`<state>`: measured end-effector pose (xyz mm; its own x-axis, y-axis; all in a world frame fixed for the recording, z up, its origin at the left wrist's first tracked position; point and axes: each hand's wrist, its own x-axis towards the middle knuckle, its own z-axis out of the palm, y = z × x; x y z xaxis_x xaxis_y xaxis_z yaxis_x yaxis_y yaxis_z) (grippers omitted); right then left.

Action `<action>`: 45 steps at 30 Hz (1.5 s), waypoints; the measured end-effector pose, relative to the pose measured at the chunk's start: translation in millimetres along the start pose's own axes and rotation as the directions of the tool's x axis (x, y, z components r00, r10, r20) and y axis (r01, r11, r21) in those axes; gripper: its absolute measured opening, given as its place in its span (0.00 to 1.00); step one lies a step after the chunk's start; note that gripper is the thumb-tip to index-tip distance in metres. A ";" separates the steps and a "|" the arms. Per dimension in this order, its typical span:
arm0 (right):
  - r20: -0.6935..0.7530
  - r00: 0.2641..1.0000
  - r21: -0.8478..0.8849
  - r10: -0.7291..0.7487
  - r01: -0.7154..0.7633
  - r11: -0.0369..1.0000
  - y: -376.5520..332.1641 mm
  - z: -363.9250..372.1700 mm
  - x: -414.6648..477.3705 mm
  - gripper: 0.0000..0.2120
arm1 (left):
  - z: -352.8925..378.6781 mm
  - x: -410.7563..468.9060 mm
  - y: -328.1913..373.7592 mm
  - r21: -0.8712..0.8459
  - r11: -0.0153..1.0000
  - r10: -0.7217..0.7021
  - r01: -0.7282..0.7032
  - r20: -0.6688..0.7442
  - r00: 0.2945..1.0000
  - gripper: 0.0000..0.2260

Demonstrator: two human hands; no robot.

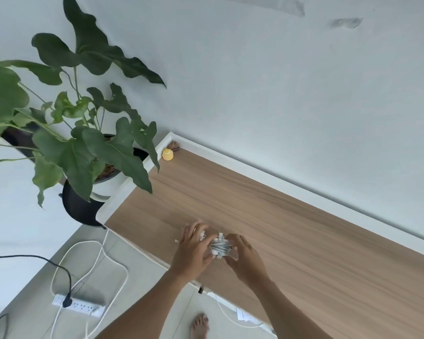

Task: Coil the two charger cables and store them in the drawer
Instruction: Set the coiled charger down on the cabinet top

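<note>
Where the pale wood-grain desk top (291,216) nears its front edge, a coiled white charger cable bundle (220,248) sits between both hands. Left hand (194,245) grips its left side, thumb on the coil; right hand (245,258) curls round its right side. Surroundings: small yellow round object (168,154) in far corner; leafy green potted plant (83,143) overhanging the desk's left end; white power strip (77,303) on the floor

Desk top (291,216): matt wood-grain laminate (white edging); cable bundle (219,248): smooth white plastic.
</note>
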<state>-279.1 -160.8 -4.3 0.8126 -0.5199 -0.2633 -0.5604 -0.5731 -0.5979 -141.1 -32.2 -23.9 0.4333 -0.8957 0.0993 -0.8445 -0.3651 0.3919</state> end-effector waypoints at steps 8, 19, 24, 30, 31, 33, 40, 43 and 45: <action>-0.039 0.999 0.012 0.031 -0.031 0.999 -2.6 11.9 -1.0 0.26 | 5.9 -1.3 -8.0 0.075 0.997 -0.005 0.002 0.038 0.999 0.25; -0.040 0.990 0.003 0.134 -0.134 0.991 -3.7 -0.5 -40.2 0.24 | -22.0 -19.1 8.5 0.038 0.998 0.045 -0.045 0.019 0.999 0.23; -0.151 0.973 0.078 0.175 -0.164 0.983 -10.3 -12.0 -72.2 0.10 | -34.8 -32.0 34.3 0.016 0.999 0.051 -0.051 -0.059 0.997 0.13; -0.280 0.932 0.118 0.231 -0.206 0.972 -11.4 -18.8 -134.6 0.07 | -49.6 -64.6 96.0 -0.092 0.995 0.029 -0.025 0.049 0.998 0.03; -0.292 0.928 0.120 0.231 -0.204 0.972 -9.6 -17.5 -145.3 0.07 | -48.2 -71.0 104.1 -0.096 0.995 0.035 -0.029 0.061 0.998 0.03; -0.316 0.920 0.137 0.232 -0.198 0.971 -5.0 -13.3 -172.0 0.07 | -46.5 -87.1 123.5 -0.114 0.993 0.048 -0.038 0.091 0.995 0.02; -0.394 0.872 0.148 0.290 -0.251 0.956 8.7 3.2 -258.3 0.06 | -37.5 -142.0 166.9 -0.165 0.983 0.106 -0.086 0.119 0.987 0.03; -0.433 0.851 0.158 0.297 -0.252 0.955 14.4 6.1 -284.5 0.05 | -37.6 -157.7 175.2 -0.183 0.982 0.070 -0.041 0.156 0.985 0.04; -0.439 0.843 0.176 0.310 -0.258 0.950 17.7 3.3 -294.9 0.08 | -35.8 -161.0 177.4 -0.233 0.972 0.036 0.008 0.184 0.982 0.05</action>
<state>-528.1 -15.5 60.3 0.4412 -0.8943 -0.0752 -0.7137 -0.2988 -0.6335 -349.4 56.3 62.4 0.3377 -0.9396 -0.0566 -0.7441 -0.3033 0.5953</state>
